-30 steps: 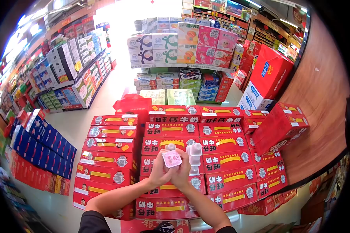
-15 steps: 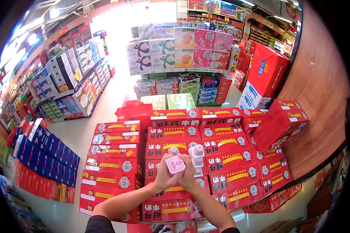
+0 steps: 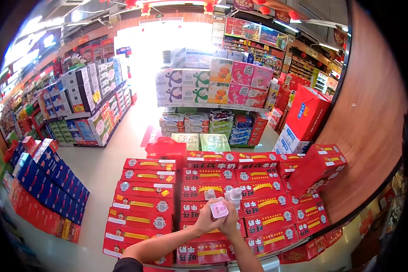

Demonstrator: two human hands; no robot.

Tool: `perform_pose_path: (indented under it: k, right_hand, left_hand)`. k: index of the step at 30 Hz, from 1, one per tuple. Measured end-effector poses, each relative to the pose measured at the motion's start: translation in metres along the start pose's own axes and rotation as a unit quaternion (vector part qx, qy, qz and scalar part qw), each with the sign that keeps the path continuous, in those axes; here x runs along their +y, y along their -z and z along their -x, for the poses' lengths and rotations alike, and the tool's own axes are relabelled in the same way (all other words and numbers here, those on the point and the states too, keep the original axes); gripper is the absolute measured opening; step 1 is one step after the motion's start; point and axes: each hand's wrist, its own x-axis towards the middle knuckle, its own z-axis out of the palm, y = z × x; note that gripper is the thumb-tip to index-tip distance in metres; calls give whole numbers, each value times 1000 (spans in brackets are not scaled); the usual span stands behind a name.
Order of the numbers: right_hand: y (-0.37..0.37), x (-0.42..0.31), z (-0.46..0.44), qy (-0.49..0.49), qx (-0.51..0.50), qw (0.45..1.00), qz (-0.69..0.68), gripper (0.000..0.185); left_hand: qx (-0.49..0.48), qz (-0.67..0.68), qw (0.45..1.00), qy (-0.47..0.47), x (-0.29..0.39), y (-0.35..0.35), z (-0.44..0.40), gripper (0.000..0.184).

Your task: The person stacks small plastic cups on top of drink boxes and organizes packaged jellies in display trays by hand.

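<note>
Both my hands meet above the stacked red cartons. My left hand (image 3: 205, 222) has its fingers wrapped round a small square pink-and-white container (image 3: 220, 210). My right hand (image 3: 231, 222) grips the same container from the other side. Its printed pink face points up at me; the lower part is hidden by my fingers. Just beyond my hands stand white plastic bottles (image 3: 234, 194) on the carton tops, and a smaller pale bottle (image 3: 210, 194) is to their left. The red milk cartons (image 3: 205, 252) beneath carry yellow handles.
A tall red box (image 3: 318, 167) leans at the right of the cartons, beside a wooden panel (image 3: 371, 118). Blue boxes (image 3: 52, 174) are piled at the left. Beyond the cartons stands a shelf display of drink boxes (image 3: 195, 86). Aisle floor (image 3: 122, 136) runs along the left.
The view has tilted upward and shifted, so the cartons and my hands appear lower and further right. Both hands still hold the container.
</note>
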Motion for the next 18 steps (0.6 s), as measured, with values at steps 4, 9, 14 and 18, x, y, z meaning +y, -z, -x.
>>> perform_pose_path:
  k: [4, 9, 14, 18]
  right_hand:
    - [33, -34, 34, -76, 37, 995, 61, 60]
    - [73, -82, 88, -198, 70, 975, 71, 60]
    - [99, -137, 134, -290, 74, 948, 112, 64]
    - [91, -184, 155, -400, 120, 908, 24, 65]
  left_hand:
    - [-126, 66, 989, 32, 20, -12, 16, 45]
    - [-342, 3, 940, 6, 34, -26, 42, 49]
    - [-553, 27, 830, 61, 57, -27, 61, 53]
    - [-565, 87, 820, 22, 74, -14, 73, 53]
